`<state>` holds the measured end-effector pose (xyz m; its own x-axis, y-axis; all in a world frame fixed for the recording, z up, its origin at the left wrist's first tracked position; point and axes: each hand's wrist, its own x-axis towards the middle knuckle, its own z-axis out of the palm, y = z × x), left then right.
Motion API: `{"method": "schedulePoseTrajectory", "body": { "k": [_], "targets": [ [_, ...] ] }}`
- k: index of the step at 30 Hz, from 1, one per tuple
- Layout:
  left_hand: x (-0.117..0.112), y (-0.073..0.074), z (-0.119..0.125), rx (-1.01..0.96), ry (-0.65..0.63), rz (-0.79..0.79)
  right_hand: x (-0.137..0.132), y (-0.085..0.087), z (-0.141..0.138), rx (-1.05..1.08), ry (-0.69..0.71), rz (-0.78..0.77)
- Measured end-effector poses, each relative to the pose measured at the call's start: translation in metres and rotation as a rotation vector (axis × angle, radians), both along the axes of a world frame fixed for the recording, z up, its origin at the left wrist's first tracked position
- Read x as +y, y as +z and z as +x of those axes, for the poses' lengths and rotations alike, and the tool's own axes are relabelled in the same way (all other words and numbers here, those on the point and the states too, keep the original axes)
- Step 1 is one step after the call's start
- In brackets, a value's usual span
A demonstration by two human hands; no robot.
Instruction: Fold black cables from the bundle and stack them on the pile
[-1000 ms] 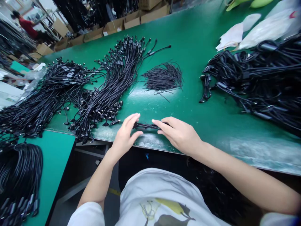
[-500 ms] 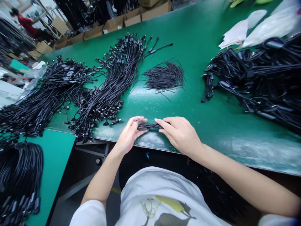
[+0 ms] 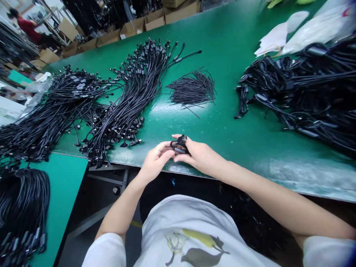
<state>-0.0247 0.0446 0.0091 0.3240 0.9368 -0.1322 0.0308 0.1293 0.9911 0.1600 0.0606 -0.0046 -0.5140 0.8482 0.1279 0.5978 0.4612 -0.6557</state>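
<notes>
A short black cable (image 3: 181,145), folded into a small coil with a connector at its upper end, is between my two hands just over the table's front edge. My right hand (image 3: 198,154) grips it from the right, thumb below and fingers behind. From the left, my left hand (image 3: 158,157) pinches the coil's left end with thumb and fingertips. Parts of the coil are hidden by the fingers. Beyond my hands lies a loose heap of thin black ties (image 3: 191,89).
Straight black cables (image 3: 136,89) lie in a bundle at left, with another pile (image 3: 66,100) beside it. Coiled cables (image 3: 300,89) are heaped at right near white plastic bags (image 3: 314,33). More cables hang over a lower green table (image 3: 63,178). Cardboard boxes (image 3: 133,27) and a person (image 3: 27,27) are behind.
The cable has turned from lying lengthwise between my hands to a compact coil with its connector upward. My hands have come closer together, the right one moving left.
</notes>
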Motion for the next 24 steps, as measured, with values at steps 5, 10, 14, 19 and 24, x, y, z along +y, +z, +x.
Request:
{"method": "schedulePoseTrajectory", "body": {
  "k": [5, 10, 14, 19, 24],
  "targets": [
    [-0.001, -0.002, 0.007, 0.017, 0.127, 0.050, -0.004, 0.002, -0.001, 0.048, -0.008, 0.042],
    [0.001, -0.002, 0.016, -0.075, 0.178, 0.079, -0.009, -0.004, -0.006, -0.021, -0.065, 0.247],
    [-0.002, 0.003, 0.019, 0.046, 0.171, 0.137, -0.007, 0.002, -0.008, -0.283, -0.125, 0.335],
    [-0.008, 0.014, 0.020, 0.369, 0.094, 0.278, -0.006, 0.006, -0.006, -0.510, -0.136, 0.407],
    [-0.004, 0.016, 0.020, 0.457, 0.075, 0.203, -0.008, 0.000, -0.005, -0.531, -0.071, 0.451]
  ]
}}
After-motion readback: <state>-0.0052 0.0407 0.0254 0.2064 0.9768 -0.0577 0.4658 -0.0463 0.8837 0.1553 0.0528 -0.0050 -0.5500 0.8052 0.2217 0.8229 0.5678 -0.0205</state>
